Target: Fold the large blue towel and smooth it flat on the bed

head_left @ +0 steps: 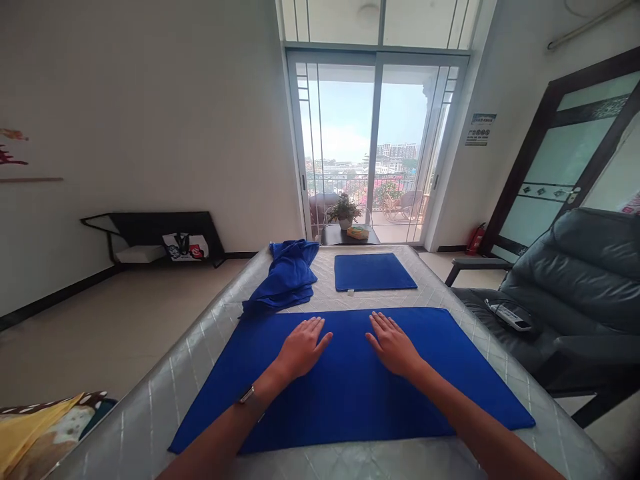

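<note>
Both hands lie flat and open, palms down, gripping nothing. The left hand (301, 347) and right hand (393, 345) rest side by side, apart, on the far half of a blue towel (350, 403) spread smooth across the near mattress (150, 413). Beyond it lie a folded towel (374, 271) and, to its left, a crumpled towel (289, 277). An armchair (575, 280) stands to the right.
</note>
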Tool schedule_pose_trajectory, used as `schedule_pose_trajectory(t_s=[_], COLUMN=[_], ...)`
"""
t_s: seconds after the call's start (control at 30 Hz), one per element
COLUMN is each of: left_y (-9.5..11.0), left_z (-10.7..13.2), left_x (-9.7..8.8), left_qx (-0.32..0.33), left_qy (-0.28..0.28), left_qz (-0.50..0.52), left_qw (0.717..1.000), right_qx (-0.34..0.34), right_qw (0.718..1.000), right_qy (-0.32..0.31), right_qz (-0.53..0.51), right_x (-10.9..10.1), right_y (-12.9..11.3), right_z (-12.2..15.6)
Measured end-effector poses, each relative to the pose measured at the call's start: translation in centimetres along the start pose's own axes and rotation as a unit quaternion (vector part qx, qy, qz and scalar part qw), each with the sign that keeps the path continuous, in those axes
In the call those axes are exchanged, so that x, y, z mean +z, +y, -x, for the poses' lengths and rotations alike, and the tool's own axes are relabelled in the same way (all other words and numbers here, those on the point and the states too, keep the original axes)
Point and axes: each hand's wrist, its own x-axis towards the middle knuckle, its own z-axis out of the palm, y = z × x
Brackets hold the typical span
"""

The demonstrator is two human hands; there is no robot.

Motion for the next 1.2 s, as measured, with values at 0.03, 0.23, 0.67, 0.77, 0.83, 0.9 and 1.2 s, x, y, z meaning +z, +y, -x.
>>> schedule_pose_trajectory(t_s=[0.03,0.23,0.67,0.77,0.83,0.9,1.2], left_y=[1.6,5.1,-9.9,-14.3,-16.1,-16.8,-17.3], left_z=[-0.5,-1.1,8.9,12.3,13.9,14.6,15.1], left_x=[1.2,5.4,0.9,0.3,0.1,0.3,1.1], left_qx=[0.021,0.036,-0.084,-0.110,-0.129,-0.135,-0.105], left_qy=[-0.010,-0.032,-0.064,-0.057,-0.049,-0.034,0.009], left_qz=[0.005,0.029,-0.082,-0.104,-0.108,-0.107,-0.108], left_qw=[1.000,0.998,0.991,0.987,0.985,0.984,0.988], right_qx=[-0.010,0.004,0.193,0.236,0.243,0.243,0.233], right_qw=[1.000,0.996,0.975,0.966,0.965,0.965,0.969], right_qy=[-0.019,-0.082,-0.069,-0.045,-0.034,-0.032,-0.019], right_qz=[-0.009,-0.017,0.086,0.094,0.094,0.092,0.078], right_x=[0.7,3.1,-0.1,0.0,0.1,0.2,0.2], right_y=[-1.7,-3.5,14.0,18.0,19.3,19.6,19.5], right_z=[-0.5,-1.2,8.1,10.1,10.7,10.9,10.8])
